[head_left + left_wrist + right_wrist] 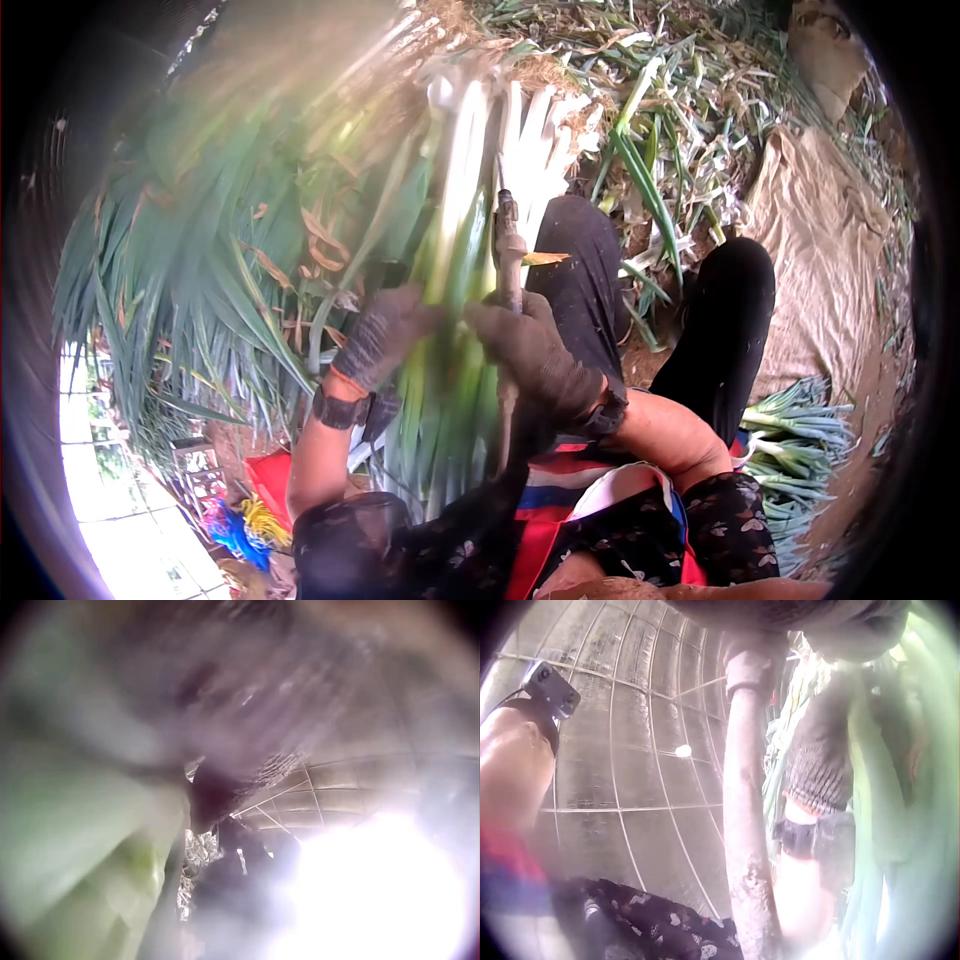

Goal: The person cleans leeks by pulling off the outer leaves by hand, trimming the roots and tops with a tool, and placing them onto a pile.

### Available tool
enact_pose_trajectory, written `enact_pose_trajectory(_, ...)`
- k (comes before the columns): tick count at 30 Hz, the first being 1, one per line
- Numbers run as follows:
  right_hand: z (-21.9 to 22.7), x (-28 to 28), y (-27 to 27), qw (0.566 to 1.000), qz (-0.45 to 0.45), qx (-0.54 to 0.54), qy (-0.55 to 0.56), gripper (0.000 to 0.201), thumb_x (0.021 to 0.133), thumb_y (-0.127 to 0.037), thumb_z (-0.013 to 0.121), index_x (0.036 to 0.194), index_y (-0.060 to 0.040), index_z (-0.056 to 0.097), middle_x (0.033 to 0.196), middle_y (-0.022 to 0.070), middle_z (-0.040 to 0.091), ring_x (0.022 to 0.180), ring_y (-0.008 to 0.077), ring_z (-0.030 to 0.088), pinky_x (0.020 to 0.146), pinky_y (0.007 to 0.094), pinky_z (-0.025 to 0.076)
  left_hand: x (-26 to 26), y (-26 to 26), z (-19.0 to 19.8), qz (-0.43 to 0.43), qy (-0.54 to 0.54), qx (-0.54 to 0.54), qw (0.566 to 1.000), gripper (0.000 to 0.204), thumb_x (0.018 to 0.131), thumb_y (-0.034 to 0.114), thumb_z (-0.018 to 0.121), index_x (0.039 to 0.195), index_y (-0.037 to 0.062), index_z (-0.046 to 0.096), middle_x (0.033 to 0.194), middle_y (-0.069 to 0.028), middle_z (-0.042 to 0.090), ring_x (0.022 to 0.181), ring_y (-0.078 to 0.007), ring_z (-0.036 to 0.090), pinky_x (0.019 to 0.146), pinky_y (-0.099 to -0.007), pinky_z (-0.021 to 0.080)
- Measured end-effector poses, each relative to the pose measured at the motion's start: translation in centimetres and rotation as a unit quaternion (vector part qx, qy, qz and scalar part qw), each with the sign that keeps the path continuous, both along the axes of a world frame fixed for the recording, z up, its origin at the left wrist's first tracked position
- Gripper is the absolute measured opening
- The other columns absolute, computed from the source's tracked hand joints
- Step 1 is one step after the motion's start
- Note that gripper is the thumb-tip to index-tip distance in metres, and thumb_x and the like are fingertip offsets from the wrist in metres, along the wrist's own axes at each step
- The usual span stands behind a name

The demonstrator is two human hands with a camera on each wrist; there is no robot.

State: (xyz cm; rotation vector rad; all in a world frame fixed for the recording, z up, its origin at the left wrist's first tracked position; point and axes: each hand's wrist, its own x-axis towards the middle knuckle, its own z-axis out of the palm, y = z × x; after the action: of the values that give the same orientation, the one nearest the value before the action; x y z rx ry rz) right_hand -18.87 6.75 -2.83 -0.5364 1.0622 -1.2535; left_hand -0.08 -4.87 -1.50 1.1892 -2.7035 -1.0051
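A bunch of green onions (465, 190) with long white stems lies across the person's lap, roots away from the body. My gloved left hand (385, 335) grips green leaves at the bunch's left side; its fingertips are blurred. In the left wrist view, dark glove (225, 697) fills the top beside pale green leaves (82, 847). My gloved right hand (540, 355) holds a pipe-like metal tool (509, 250) with a narrow tip pointing along the white stems. The right wrist view shows the tool's long pipe (746, 802) running down from the glove, with the left glove (821, 750) beyond it.
A large heap of green onions (200, 260) lies to the left. Stripped leaves (700, 100) cover the ground at the upper right, beside a beige cloth (820, 260). More green onions (795, 460) lie at the lower right. Blue and yellow ties (245, 530) sit at the lower left.
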Motion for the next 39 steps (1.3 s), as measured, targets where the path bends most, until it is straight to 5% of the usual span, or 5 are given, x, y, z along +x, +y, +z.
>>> enact_pose_trajectory(12, -0.5, -3.3, 1.6, 0.991, 0.107, -0.052, 0.068, 0.021, 0.091, -0.019, 0.053, 0.089, -0.0010, 0.062, 0.070, -0.0006, 0.055, 0.060, 0.0074, 0.051, 0.054, 0.0257, 0.043, 0.6, 2.3, 1.0, 0.115, 0.017, 0.042, 0.992, 0.031, 0.082, 0.024, 0.067, 0.072, -0.0012, 0.053, 0.060, -0.0045, 0.043, 0.061, -0.0105, 0.042, 0.055, -0.0325, 0.037)
enact_pose_trajectory(25, -10.6, -11.6, 0.8, 0.923, -0.167, 0.050, 0.343, 0.031, 0.085, -0.026, 0.065, 0.096, 0.0029, 0.064, 0.087, 0.0118, 0.064, 0.074, 0.0205, 0.062, 0.066, 0.0319, 0.049, 1.4, 2.9, 0.1, 0.158, 0.158, 0.098, 0.970, 0.037, 0.074, 0.032, 0.068, 0.070, -0.0025, 0.054, 0.062, -0.0052, 0.040, 0.061, -0.0117, 0.038, 0.055, -0.0332, 0.033)
enact_pose_trajectory(31, -5.7, -7.9, -5.3, 0.529, -0.082, -0.414, 0.736, 0.061, 0.079, -0.027, 0.073, 0.130, -0.0042, 0.048, 0.128, 0.0226, 0.052, 0.088, 0.0327, 0.061, 0.073, 0.0403, 0.051, 1.6, 2.9, -0.5, 0.185, 0.201, 0.147, 0.950, 0.030, 0.074, 0.024, 0.068, 0.071, -0.0031, 0.057, 0.060, -0.0035, 0.044, 0.059, -0.0101, 0.040, 0.053, -0.0307, 0.033)
enact_pose_trajectory(33, -3.9, -4.4, -7.0, 0.536, 0.042, -0.475, 0.697, 0.044, 0.079, -0.021, 0.070, 0.117, -0.0035, 0.055, 0.122, 0.0204, 0.055, 0.087, 0.0290, 0.061, 0.071, 0.0401, 0.053, 2.2, 2.9, -1.2, 0.176, 0.215, 0.154, 0.948, 0.028, 0.075, 0.023, 0.068, 0.073, -0.0035, 0.059, 0.060, -0.0041, 0.048, 0.059, -0.0099, 0.044, 0.053, -0.0300, 0.035)
enact_pose_trajectory(39, -0.1, -7.1, -11.1, 0.230, 0.195, -0.633, 0.713, 0.013, 0.083, -0.013, 0.059, 0.091, -0.0034, 0.060, 0.080, 0.0071, 0.052, 0.073, 0.0203, 0.055, 0.061, 0.0333, 0.048, 2.7, 2.7, -0.6, 0.202, 0.223, 0.183, 0.936, 0.032, 0.075, 0.019, 0.073, 0.063, -0.0017, 0.052, 0.054, -0.0029, 0.042, 0.056, -0.0092, 0.039, 0.050, -0.0338, 0.031)
